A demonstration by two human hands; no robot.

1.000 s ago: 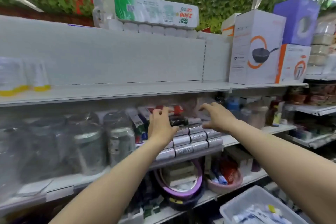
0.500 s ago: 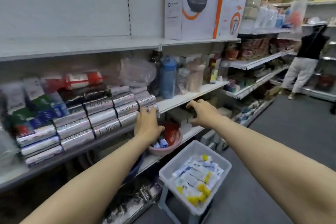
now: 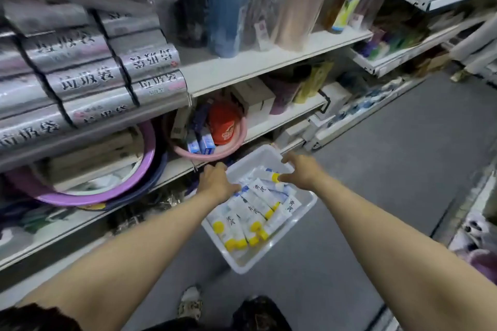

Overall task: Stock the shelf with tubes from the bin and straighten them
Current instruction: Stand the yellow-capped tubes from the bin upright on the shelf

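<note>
A white plastic bin (image 3: pixel 305 211) stands low in front of the shelving and holds several white tubes (image 3: pixel 248 208) with yellow caps, lying in a loose pile. My left hand (image 3: pixel 216 183) reaches in over the bin's left rim, and its fingertips touch the nearest tubes. My right hand (image 3: pixel 302 169) is spread over the bin's far end, with its thumb beside a yellow cap and its fingers at the far rim. Neither hand visibly holds a tube. The white shelf board (image 3: pixel 242 68) above has a bare strip along its front.
Silver rolls (image 3: pixel 88 80) fill the shelf at upper left, with bottles (image 3: pixel 226 2) to their right. A pink basin (image 3: pixel 212 156) of small boxes and purple basins (image 3: pixel 80 196) sit on the shelf below. The grey aisle floor (image 3: pixel 390 169) runs to the right, and my shoe (image 3: pixel 191 303) is below.
My view has dropped from the upper shelves to the bin. Both hands left the silver rolls and shelf edge and came down into the bin of tubes.
</note>
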